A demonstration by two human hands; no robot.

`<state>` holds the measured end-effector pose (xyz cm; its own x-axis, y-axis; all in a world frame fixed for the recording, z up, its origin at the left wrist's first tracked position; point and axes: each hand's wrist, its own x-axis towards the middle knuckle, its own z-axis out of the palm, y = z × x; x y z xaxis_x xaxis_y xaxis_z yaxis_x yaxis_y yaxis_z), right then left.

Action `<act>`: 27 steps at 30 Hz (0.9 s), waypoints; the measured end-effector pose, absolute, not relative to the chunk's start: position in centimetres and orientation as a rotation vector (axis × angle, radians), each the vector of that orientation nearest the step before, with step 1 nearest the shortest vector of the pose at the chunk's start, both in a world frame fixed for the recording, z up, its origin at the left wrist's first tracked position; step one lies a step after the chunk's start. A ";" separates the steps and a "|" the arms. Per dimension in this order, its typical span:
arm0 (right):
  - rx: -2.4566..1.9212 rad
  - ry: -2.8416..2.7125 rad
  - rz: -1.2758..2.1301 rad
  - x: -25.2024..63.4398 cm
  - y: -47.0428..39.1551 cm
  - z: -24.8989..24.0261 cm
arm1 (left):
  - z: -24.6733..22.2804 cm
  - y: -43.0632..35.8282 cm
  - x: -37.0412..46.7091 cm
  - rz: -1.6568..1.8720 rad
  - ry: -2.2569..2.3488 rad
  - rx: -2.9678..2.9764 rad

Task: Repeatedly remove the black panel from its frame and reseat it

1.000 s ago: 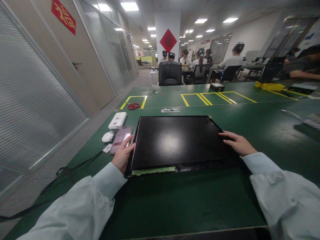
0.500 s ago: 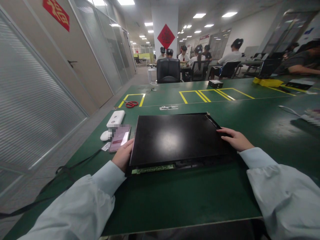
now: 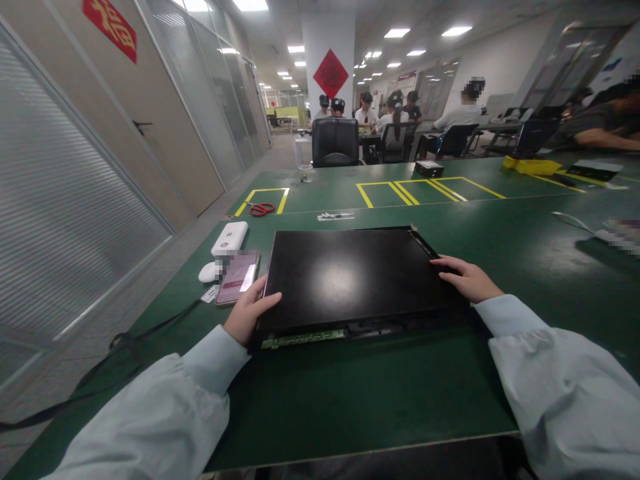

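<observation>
A flat black display panel (image 3: 340, 273) lies over a black frame (image 3: 425, 244) on the green table, slightly askew to it. A strip of green circuit board (image 3: 303, 339) shows along the panel's near edge. My left hand (image 3: 250, 308) grips the panel's left edge, thumb on top of the screen and fingers down the side. At the right edge my right hand (image 3: 466, 279) holds on, its thumb and forefinger at the rim; the other fingertips are hidden. Left of the panel lies a phone (image 3: 238, 279).
Beside the phone are a white power bank (image 3: 230, 238), a white mouse (image 3: 207, 272) and a black strap (image 3: 155, 328). Farther back lie red-handled scissors (image 3: 261, 209), yellow tape outlines, a small black box (image 3: 429, 168) and a yellow tray (image 3: 531, 165). Several people sit at tables behind.
My left thumb has come up from the side onto the top of the panel. My right hand has stayed at the right edge. The panel has hardly moved.
</observation>
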<state>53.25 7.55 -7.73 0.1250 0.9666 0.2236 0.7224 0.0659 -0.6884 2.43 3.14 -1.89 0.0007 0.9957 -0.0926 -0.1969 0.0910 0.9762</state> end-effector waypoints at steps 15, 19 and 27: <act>-1.711 -1.651 0.466 53.4 7.6 -7.8 | -3.0 3.9 1.3 1.228 1.157 1.180; -1.699 -1.654 0.472 53.4 7.6 -7.8 | -3.6 4.4 1.0 1.266 1.154 1.173; -1.733 -1.591 0.478 52.6 7.2 -7.4 | -3.6 4.3 0.8 1.273 1.192 1.224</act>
<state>52.61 7.21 -7.39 0.1677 0.9659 0.1975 0.6971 0.0255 -0.7166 0.77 4.33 -3.61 -0.0252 0.9984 0.0515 -0.0141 -0.0519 0.9986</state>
